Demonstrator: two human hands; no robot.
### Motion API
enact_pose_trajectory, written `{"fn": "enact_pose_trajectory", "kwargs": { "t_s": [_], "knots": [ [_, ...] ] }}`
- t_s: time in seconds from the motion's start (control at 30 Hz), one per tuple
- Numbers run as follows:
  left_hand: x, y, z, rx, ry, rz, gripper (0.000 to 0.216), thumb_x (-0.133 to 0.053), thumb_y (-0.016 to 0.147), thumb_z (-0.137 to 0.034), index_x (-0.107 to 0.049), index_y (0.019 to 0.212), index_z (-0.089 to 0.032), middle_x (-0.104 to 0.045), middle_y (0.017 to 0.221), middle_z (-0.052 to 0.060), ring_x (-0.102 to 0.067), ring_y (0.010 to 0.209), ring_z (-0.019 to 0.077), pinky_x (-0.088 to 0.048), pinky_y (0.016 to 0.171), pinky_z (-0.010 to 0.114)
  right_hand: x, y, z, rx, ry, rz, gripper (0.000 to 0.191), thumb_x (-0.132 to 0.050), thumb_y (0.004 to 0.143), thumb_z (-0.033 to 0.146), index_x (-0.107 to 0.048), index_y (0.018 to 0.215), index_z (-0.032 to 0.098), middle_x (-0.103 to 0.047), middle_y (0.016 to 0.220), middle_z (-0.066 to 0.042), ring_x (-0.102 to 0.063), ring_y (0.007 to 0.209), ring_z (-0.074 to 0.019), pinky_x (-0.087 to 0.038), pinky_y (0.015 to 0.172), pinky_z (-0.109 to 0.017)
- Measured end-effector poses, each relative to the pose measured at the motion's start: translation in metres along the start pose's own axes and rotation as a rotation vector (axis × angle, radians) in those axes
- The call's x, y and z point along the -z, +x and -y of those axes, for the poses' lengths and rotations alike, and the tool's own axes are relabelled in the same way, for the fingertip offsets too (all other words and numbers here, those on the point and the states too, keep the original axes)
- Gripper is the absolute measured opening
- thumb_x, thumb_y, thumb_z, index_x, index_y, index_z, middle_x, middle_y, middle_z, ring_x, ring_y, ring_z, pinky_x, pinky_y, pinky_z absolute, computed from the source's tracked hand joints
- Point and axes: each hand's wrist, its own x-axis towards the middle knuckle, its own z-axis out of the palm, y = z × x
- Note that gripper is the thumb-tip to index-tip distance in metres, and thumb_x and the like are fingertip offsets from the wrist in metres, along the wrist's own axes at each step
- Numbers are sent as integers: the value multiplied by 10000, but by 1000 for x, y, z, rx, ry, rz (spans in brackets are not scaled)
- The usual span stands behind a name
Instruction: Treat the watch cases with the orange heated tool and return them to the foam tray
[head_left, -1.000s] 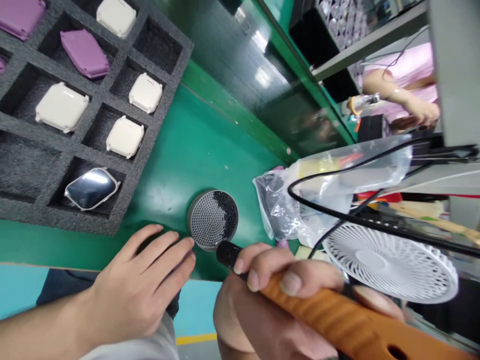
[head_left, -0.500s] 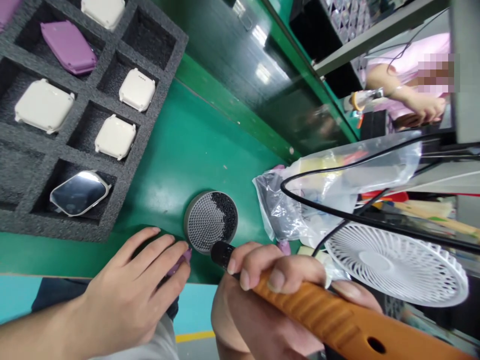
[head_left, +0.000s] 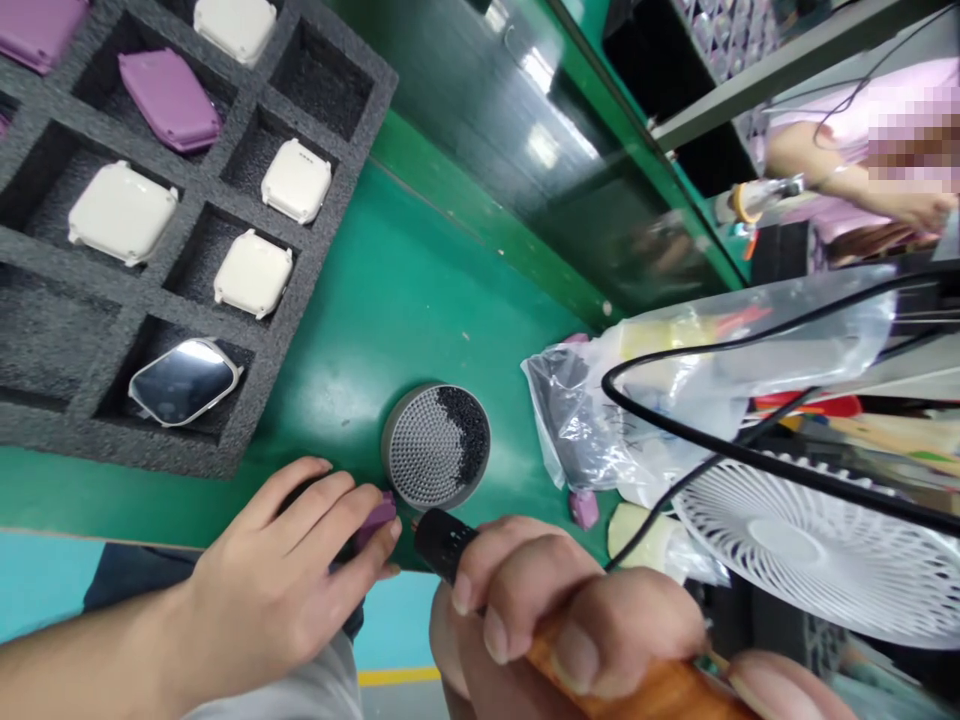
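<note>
My left hand (head_left: 277, 570) pinches a purple watch-shaped piece (head_left: 376, 522) at its fingertips, and most of that piece is hidden by the fingers. My right hand (head_left: 555, 620) grips an orange-handled tool (head_left: 637, 690) with a black tip (head_left: 444, 545). That tip sits just below a round metal dish (head_left: 435, 446), apart from it, and the dish holds a perforated grid with black granules. Beyond my hands lies a grey foam tray (head_left: 112, 445) with cream watch cases (head_left: 121, 212), purple cases (head_left: 169, 100) and a glossy black-faced watch (head_left: 184, 382).
The green bench mat (head_left: 420, 300) carries a clear plastic bag (head_left: 622, 400), a small purple piece (head_left: 583, 508) and a black cable (head_left: 735, 450). A white fan (head_left: 814, 550) stands at right. Beyond a shelf, a co-worker's pink sleeve (head_left: 847, 190) shows.
The purple piece now shows more clearly at my left fingertips. My right hand and the tool have shifted toward the lower right of the view, and the whole scene has moved slightly with my head.
</note>
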Motion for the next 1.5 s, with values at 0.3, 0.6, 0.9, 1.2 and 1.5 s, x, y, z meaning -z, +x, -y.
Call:
{"fn": "enact_pose_trajectory", "kwargs": {
  "t_s": [0.3, 0.6, 0.9, 1.2, 1.5],
  "knots": [
    [0, -3, 0, 11, -19, 25, 273, -705, 963, -286, -737, 1227, -226, -718, 1274, 50, -650, 1168, 245, -414, 1160, 494, -11, 0, 4, -88, -98, -97, 187, -455, 1039, 262, -627, 976, 227, -423, 679, 101, -557, 490, -72, -518, 455, -273],
    [-1, -2, 0, 23, -33, 39, 340, -704, 955, -285, -718, 1288, -220, -697, 1316, 64, -606, 1190, 264, -374, 1185, 500, 10, -5, 1, -102, -119, 76, 313, -369, 1058, 287, -580, 830, 249, -413, 584, 91, -466, 409, -80, -497, 453, -273],
    [-1, -6, -1, 32, -38, 25, 426, -748, 929, -301, -706, 1342, -207, -701, 1349, 63, -616, 1205, 264, -383, 1200, 496, 8, -5, 8, -185, -249, 84, 346, -348, 1071, 352, -512, 782, 254, -516, 597, 73, -577, 491, -94, -540, 496, -271],
    [-1, -3, -2, 32, -33, -5, 359, -720, 964, -304, -729, 1304, -189, -723, 1356, 34, -646, 1167, 250, -434, 1152, 495, 15, 6, 10, -274, -445, 97, 340, -675, 850, 634, -601, 936, 314, -572, 771, 30, -672, 708, -186, -559, 551, -343],
    [0, 2, -2, 52, -48, -22, 315, -711, 970, -285, -749, 1262, -174, -748, 1304, 31, -648, 1145, 242, -443, 1128, 476, 21, -10, 8, -211, -280, 55, 313, -358, 1078, 398, -541, 840, 312, -601, 565, 105, -636, 498, -126, -538, 568, -305]
  ]
}}
